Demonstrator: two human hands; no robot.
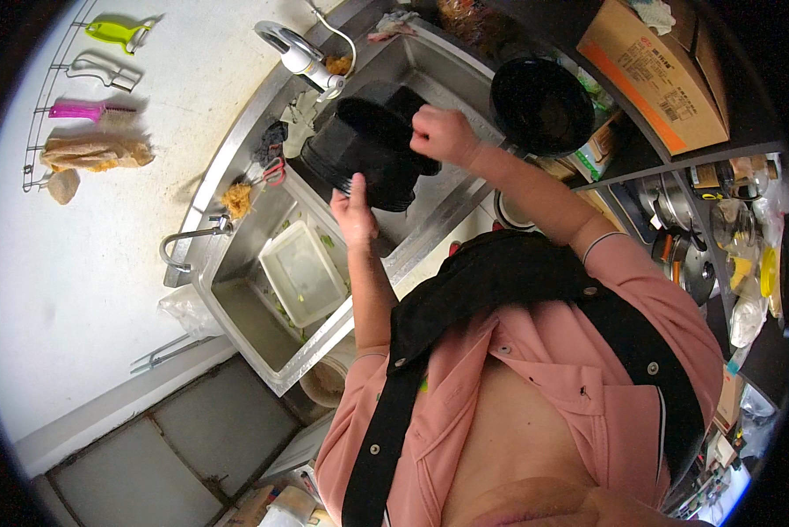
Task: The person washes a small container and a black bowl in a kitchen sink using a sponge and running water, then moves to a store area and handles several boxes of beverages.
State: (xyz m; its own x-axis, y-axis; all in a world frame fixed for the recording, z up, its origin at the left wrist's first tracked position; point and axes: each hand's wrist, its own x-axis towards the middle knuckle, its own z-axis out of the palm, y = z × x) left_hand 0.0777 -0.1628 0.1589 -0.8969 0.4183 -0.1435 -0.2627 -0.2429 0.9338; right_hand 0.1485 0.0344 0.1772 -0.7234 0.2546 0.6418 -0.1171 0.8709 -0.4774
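Over the metal sink, a stack of black containers (pixel 361 158) lies tilted, with its dark opening toward the faucet. My left hand (pixel 355 217) touches the near rim of the stack, its thumb raised on the outside. My right hand (pixel 444 135) is curled at the right side of the black pieces; whether its fingers grip an edge is hidden. Under and behind the stack is more black ware, partly covered. The left basin holds a white rectangular tub (pixel 304 273) with green leaf scraps around it.
A white-bodied faucet (pixel 305 62) rises behind the sink; a curved metal tap (pixel 187 240) stands at the left basin. Red-handled scissors (pixel 274 171) lie on the ledge. A round black basin (pixel 541 105) and a cardboard box (pixel 658 79) are at the right. Brushes and peelers hang on the wall.
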